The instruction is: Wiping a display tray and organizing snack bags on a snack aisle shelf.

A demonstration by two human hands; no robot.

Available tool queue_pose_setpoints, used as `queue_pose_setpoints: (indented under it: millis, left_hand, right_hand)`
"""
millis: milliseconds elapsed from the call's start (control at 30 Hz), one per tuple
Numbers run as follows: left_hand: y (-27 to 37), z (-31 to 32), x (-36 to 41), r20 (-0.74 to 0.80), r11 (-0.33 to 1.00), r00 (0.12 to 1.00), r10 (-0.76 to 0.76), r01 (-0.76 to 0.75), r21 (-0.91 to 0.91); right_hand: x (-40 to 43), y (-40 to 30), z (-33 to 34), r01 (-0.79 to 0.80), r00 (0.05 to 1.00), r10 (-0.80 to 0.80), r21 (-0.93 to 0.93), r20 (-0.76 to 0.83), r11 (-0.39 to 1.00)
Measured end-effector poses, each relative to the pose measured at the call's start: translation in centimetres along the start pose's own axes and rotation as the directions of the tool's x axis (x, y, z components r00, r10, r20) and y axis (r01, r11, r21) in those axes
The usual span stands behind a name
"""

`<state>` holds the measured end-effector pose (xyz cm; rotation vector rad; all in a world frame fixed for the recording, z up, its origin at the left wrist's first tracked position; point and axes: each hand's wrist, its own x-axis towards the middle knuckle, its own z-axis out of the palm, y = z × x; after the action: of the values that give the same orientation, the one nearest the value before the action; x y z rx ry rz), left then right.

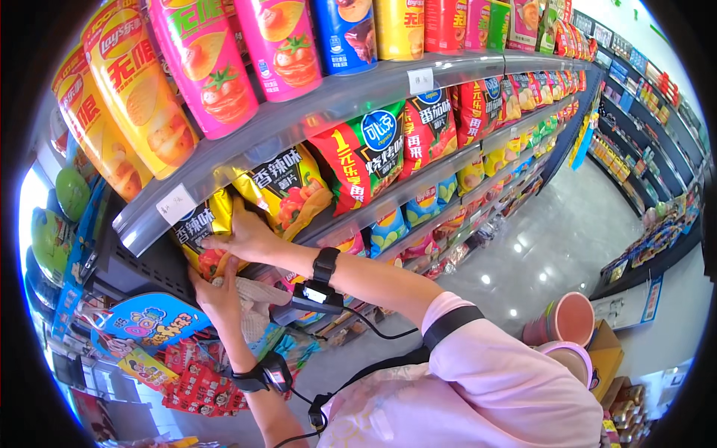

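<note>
A yellow and black bag of potato chips [197, 235] stands at the left end of the second shelf, partly hidden under the shelf above. My right hand [246, 232] grips its right side, thumb across the front and the other fingers behind. Around the bag's lower edge is my left hand [215, 294], its thumb pointing up along the front. A beige knitted cloth [255, 305] hangs against my left hand; whether that hand also holds it cannot be told. Another yellow and black chip bag [294, 193] stands just right of my right hand.
Chip canisters [140, 95] line the upper shelf [336, 95], which overhangs my hands. Red and green chip bags [364, 157] continue along the row to the right. Red snack packets [196, 386] hang below left. Nested buckets [571, 319] stand behind on the right. Cables run from both wrist straps.
</note>
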<state>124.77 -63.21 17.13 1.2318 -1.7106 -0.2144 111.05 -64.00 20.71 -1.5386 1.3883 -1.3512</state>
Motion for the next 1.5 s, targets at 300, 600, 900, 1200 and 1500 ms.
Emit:
queue_pose_setpoints:
  millis: [300, 600, 900, 1200, 1500]
  left_hand:
    - [3.1, -2.1, -5.4, 0.0, 0.902, 0.903, 0.431, -0.431, 0.008]
    - [0.4, 3.1, -11.9, 0.41, 0.82, 0.872, 0.267, 0.018, -0.572]
    - [-3.7, 5.4, -17.5, 0.661, 0.855, 0.696, 0.28, 0.133, -0.502]
    - [-5.7, 5.2, -17.4, 0.877, 0.814, 0.359, 0.319, 0.371, -0.447]
    - [-4.5, 10.9, -20.8, 0.87, 0.713, 0.406, 0.28, 0.519, -0.472]
  right_hand:
    - [-9.7, -1.4, -4.9, 0.514, 0.833, -0.464, -0.109, 0.303, 0.851]
    - [-18.8, 8.3, -1.9, -0.163, 0.914, 0.185, -0.091, 0.362, 0.982]
    - [-24.0, 11.7, -1.9, -0.439, 0.897, 0.426, -0.118, -0.12, 0.891]
    - [-25.3, 8.7, -4.8, -0.608, 0.547, 0.835, 0.717, 0.068, 0.34]
    - [-28.4, 13.6, -3.2, -0.322, 0.641, 0.768, 0.903, -0.012, 0.283]
